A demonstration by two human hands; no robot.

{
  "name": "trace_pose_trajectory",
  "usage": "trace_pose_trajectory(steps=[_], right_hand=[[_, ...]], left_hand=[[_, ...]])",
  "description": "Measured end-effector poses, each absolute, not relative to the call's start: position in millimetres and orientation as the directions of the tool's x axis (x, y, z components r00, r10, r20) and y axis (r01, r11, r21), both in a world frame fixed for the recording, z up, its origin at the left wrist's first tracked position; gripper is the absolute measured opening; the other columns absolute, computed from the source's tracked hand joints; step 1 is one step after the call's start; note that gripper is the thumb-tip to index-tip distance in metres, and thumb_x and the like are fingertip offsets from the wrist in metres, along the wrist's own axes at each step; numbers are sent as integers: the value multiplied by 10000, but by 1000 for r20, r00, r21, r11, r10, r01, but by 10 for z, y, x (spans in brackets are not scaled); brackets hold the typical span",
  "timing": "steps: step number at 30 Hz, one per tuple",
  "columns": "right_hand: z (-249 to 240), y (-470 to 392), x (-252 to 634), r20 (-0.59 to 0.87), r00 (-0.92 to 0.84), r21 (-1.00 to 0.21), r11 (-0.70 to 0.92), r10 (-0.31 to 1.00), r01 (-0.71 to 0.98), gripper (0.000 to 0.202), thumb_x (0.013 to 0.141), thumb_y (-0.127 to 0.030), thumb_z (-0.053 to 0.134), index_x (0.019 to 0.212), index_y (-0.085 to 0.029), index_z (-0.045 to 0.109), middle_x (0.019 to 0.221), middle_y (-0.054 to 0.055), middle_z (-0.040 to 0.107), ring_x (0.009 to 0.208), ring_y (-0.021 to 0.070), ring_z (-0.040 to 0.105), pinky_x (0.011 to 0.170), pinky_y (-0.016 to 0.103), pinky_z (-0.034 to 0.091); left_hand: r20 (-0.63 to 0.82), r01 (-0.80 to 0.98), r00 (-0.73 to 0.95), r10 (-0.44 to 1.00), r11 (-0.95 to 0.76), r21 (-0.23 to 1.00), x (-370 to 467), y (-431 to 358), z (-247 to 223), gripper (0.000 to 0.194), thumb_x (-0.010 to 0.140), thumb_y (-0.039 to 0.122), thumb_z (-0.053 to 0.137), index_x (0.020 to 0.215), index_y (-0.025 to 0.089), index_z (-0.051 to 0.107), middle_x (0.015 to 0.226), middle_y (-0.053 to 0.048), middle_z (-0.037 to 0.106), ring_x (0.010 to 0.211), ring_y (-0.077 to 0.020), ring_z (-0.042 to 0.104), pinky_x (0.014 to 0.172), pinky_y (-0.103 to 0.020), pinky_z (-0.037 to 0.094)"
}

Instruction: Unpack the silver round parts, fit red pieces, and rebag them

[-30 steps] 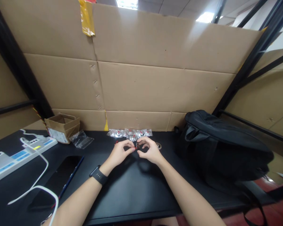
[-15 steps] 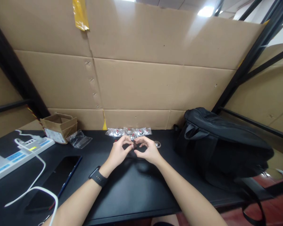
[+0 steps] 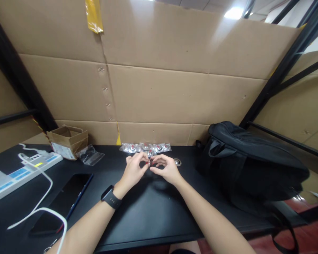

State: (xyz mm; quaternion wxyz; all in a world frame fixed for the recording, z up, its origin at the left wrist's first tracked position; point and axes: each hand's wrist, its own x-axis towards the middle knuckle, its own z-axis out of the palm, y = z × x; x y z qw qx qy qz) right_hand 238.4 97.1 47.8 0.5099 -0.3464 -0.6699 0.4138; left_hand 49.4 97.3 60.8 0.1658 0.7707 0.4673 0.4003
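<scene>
My left hand [image 3: 134, 170] and my right hand [image 3: 166, 170] meet over the black table, fingertips pinched on a small thin metal piece [image 3: 149, 162] with red on it. It is held upright, seen nearly edge-on, and the fingers cover much of it; its exact kind is unclear. Just right of my right hand lies a round silver disc [image 3: 177, 162] with a raised centre. Behind the hands is a row of clear plastic packets [image 3: 145, 147] holding several round silver pieces with red centres.
On the left are a white power strip [image 3: 21, 176] with white cables, a dark phone [image 3: 63, 203], an open cardboard box [image 3: 69, 141] and a crumpled clear bag [image 3: 90, 156]. A black backpack [image 3: 251, 162] fills the right side. Cardboard panels [image 3: 159, 95] wall off the back.
The fingers of my right hand have closed in on the metal piece, which has turned more edge-on between both hands. The whole view has shifted slightly.
</scene>
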Motion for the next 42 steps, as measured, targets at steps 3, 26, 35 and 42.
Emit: trace_pose_trajectory(steps=[3, 26, 35, 42], right_hand=[[449, 986, 2366, 321, -220, -945, 327, 921, -12, 367, 676, -409, 847, 912, -192, 668, 1119, 100, 731, 930, 249, 736, 846, 392, 595], [604, 1031, 2663, 498, -479, -407, 682, 723, 607, 98, 946, -166, 551, 934, -225, 628, 1044, 74, 591, 1005, 218, 554, 907, 358, 464], [598, 1073, 2792, 439, -487, -387, 648, 755, 656, 93, 918, -139, 599, 882, -217, 633, 998, 44, 621, 979, 198, 565, 855, 318, 455], [578, 1077, 2775, 414, -500, -345, 639, 761, 687, 99, 849, -145, 706, 803, -231, 691, 929, 19, 661, 921, 187, 590, 781, 293, 438]], left_hand=[[478, 621, 234, 847, -508, 597, 498, 962, 600, 134, 862, 241, 612, 984, 244, 558, 1034, -22, 721, 1002, -231, 671, 984, -420, 308], [380, 859, 100, 919, -273, 434, -195, 1420, 422, 207, 866, 353, 583, 1045, 289, 666, 1179, -67, 681, 1163, -341, 523, 936, -501, 386], [293, 923, 171, 941, -257, 287, -274, 1493, 242, 239, 897, 371, 541, 1052, 323, 717, 1187, -76, 686, 1110, -337, 504, 904, -493, 335], [378, 920, 137, 916, -259, 294, -189, 1491, 237, 207, 899, 355, 549, 916, 283, 742, 1020, -84, 735, 1047, -308, 536, 893, -458, 313]])
